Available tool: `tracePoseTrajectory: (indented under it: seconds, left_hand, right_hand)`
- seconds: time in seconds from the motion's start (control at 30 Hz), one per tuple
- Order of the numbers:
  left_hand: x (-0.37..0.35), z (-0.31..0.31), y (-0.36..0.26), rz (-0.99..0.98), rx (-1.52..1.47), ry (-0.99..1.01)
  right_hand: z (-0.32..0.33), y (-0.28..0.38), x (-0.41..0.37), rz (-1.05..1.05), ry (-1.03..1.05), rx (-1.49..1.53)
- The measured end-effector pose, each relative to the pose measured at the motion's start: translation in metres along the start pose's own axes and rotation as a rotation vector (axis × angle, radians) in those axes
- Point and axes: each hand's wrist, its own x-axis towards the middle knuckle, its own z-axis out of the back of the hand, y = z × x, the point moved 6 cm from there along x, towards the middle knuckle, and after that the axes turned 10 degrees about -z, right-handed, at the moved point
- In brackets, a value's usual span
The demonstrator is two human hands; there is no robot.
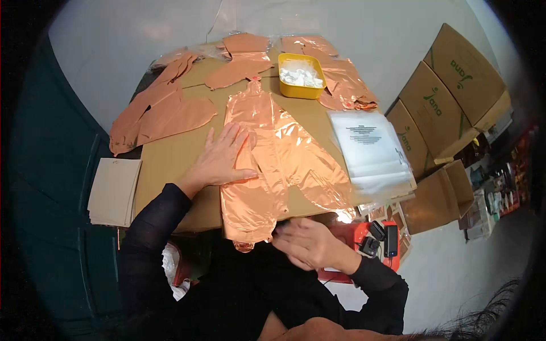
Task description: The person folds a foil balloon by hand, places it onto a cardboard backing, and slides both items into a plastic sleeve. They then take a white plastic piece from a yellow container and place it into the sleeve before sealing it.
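A shiny copper-coloured foil piece [264,153] lies on the brown cardboard-covered table [170,193], its lower end hanging over the near edge. My left hand [224,156] rests flat on its left side with the fingers spread. Close to the foil's lower right corner is my right hand [304,244], its fingers bent and blurred by motion; whether it holds anything is hidden. Beyond the foil stands a yellow tub [301,91] with white material inside. More copper foil pieces lie at the back left [165,116], back middle [242,65] and back right [341,79].
Clear plastic bags [369,148] with printed text are stacked on the right. Pale cards [114,190] sit at the left edge. Cardboard boxes [438,108] stand on the right, and a red stool-like surface [355,233] with black devices is at the lower right.
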Motion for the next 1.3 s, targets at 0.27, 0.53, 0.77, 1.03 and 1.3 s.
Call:
tracePoseTrajectory:
  seconds: [0.27, 0.53, 0.77, 1.03, 1.3]
  left_hand:
    - [0.001, 0.000, 0.001, 0.017, -0.010, 0.060]
    - [0.000, -0.002, 0.003, 0.020, -0.017, 0.067]
    - [0.002, -0.003, -0.001, 0.036, -0.014, 0.054]
    - [0.002, -0.004, -0.002, 0.050, 0.075, 0.074]
    - [0.003, -0.010, 0.000, 0.056, 0.047, 0.048]
  right_hand:
    - [-0.023, -0.075, -0.127, -1.490, -0.498, 1.153]
    - [0.025, -0.076, -0.093, -1.225, -0.651, 0.913]
    - [0.060, -0.043, -0.027, -0.742, -0.506, 0.066]
    - [0.017, -0.018, 0.044, -0.114, -0.027, 0.143]
    - [0.032, -0.115, 0.045, -0.481, -0.037, 0.048]
